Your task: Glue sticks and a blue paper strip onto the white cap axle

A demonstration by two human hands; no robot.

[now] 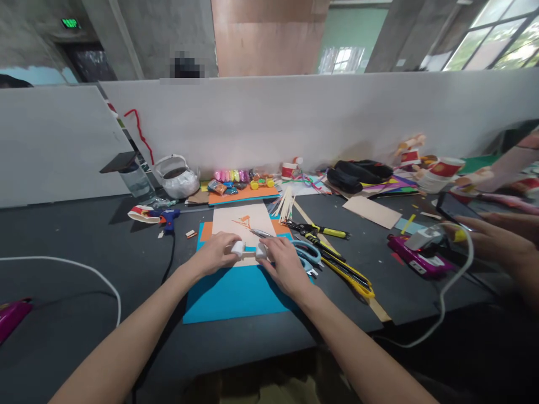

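My left hand [217,252] pinches a small white block-like piece [238,248] between thumb and fingers. In my right hand [285,262] is a second white piece [261,251], close to the first. Something thin seems to span the gap between the two, but its kind is unclear. Both hands are over a pale sheet [223,220] with orange marks and scraps, which lies on a blue sheet [236,300]. Beside my right hand lie blue-handled scissors [310,252], whose metal tip points onto the pale sheet.
Right of the sheets lie yellow-black pliers [330,231], a yellow utility knife [357,282] and wooden sticks [286,205]. A blue glue gun [169,217] lies left. Behind are a white basket [179,182] and a partition [252,123]. At right, another person's hand [484,238] holds a phone.
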